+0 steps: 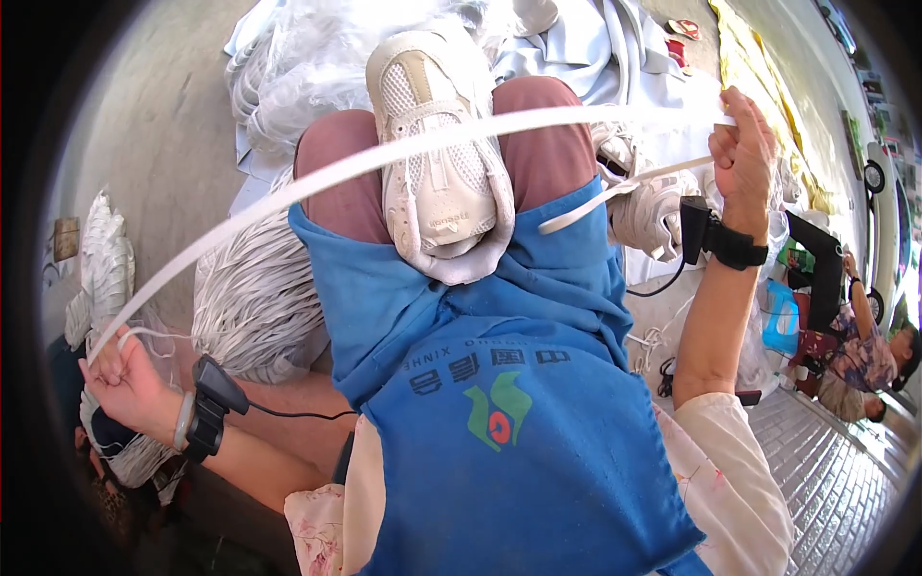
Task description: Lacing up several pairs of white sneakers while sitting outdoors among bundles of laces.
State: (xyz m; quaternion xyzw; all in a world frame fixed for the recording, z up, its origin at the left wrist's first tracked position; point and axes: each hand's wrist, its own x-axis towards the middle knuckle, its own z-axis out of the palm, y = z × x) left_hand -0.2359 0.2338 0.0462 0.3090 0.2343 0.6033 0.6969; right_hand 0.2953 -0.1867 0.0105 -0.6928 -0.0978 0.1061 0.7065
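Note:
A long flat white shoelace (423, 141) is stretched in an arc between my two hands, passing over the shoe on my lap. At the far left, my left hand (134, 389) is closed, pinching one end of the lace. Raised at the upper right, my right hand (747, 149) is closed round the other part, and a loose tail (586, 206) hangs from it toward my knee. An off-white mesh sneaker (447, 178) rests upright between my knees, toe away from me and ankle opening toward me. No lace shows threaded in its upper.
A thick bundle of white laces (254, 288) lies left of my knees. Clear plastic wrapping (317, 72) covers things beyond the shoe. Other pale sneakers (645, 216) sit by my right knee. A yellow cloth (764, 86) lies farther right; another person (864, 350) sits at the far right.

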